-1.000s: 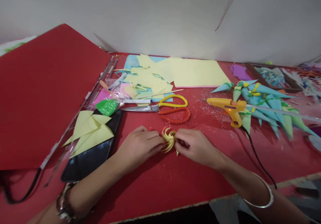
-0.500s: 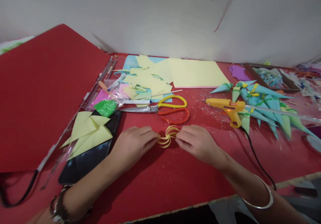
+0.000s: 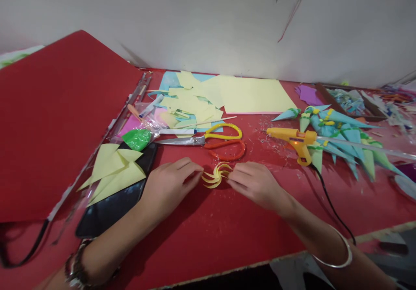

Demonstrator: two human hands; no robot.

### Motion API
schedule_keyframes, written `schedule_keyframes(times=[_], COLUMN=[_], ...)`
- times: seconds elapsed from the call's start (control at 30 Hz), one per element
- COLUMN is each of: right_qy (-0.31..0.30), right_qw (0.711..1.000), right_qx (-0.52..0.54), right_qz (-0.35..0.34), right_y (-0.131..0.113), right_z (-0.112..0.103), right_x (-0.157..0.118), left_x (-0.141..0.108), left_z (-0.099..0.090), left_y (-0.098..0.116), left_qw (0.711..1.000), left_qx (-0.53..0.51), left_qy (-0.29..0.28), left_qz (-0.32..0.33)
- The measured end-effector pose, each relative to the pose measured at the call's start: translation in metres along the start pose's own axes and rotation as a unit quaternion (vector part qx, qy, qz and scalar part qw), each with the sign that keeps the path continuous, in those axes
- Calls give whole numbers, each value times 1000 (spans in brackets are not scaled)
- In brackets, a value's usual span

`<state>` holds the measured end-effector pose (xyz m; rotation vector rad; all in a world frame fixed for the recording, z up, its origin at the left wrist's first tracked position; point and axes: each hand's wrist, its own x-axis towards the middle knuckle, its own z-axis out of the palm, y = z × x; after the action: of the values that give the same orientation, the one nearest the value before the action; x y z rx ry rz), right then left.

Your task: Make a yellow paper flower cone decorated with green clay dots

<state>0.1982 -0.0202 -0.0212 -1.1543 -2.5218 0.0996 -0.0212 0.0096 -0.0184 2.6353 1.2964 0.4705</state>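
Observation:
A small piece of curled yellow paper strips point(image 3: 217, 176), joined at its middle and fanning out like a pinwheel, is between my two hands above the red tabletop. My left hand point(image 3: 173, 184) has thumb and forefinger closed at the tip of a strip on the left side. On the opposite side, my right hand point(image 3: 255, 184) pinches the strip ends, its other fingers curled. The fingertips partly hide the paper's ends. Just beyond lie scissors point(image 3: 198, 141) with one yellow and one red handle.
A yellow glue gun point(image 3: 294, 140), its light lit and cord trailing forward, lies right beside blue and green paper cones point(image 3: 352, 138). Yellow scraps point(image 3: 191, 103) and sheets point(image 3: 260, 95) lie at the back. Left are a dark phone-like slab point(image 3: 110, 212), folded yellow paper point(image 3: 120, 168) and a red board point(image 3: 61, 129).
My left hand has shifted slightly left and up, its thumb and forefinger bowed further apart behind the tips. The curled strips have turned a little; my right hand stays nearly in place.

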Motion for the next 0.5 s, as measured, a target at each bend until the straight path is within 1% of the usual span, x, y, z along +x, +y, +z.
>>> schedule_keyframes(times=[0.1, 0.17, 0.2, 0.3, 0.37, 0.43, 0.5], right_qy=[9, 16, 19, 22, 21, 22, 24], right_qw=[999, 998, 996, 990, 986, 984, 981], right_qx=[28, 60, 77, 127, 153, 170, 185], right_qz=[17, 33, 39, 53, 56, 56, 56], right_y=[-1, -2, -3, -5, -7, -8, -8], right_z=[1, 2, 2, 2, 3, 3, 3], right_x=[-1, -1, -1, -1, 0, 0, 0], left_x=[0, -1, -1, -2, -3, -3, -2], left_z=[3, 3, 3, -1, -3, -3, -1], left_y=[0, 2, 4, 10, 12, 12, 10], left_qw=[999, 997, 997, 990, 981, 978, 979], left_qx=[8, -9, -31, -116, -151, -158, -143], left_qy=[44, 59, 50, -19, -54, -52, -15], left_qz=[23, 44, 53, 84, 106, 127, 144])
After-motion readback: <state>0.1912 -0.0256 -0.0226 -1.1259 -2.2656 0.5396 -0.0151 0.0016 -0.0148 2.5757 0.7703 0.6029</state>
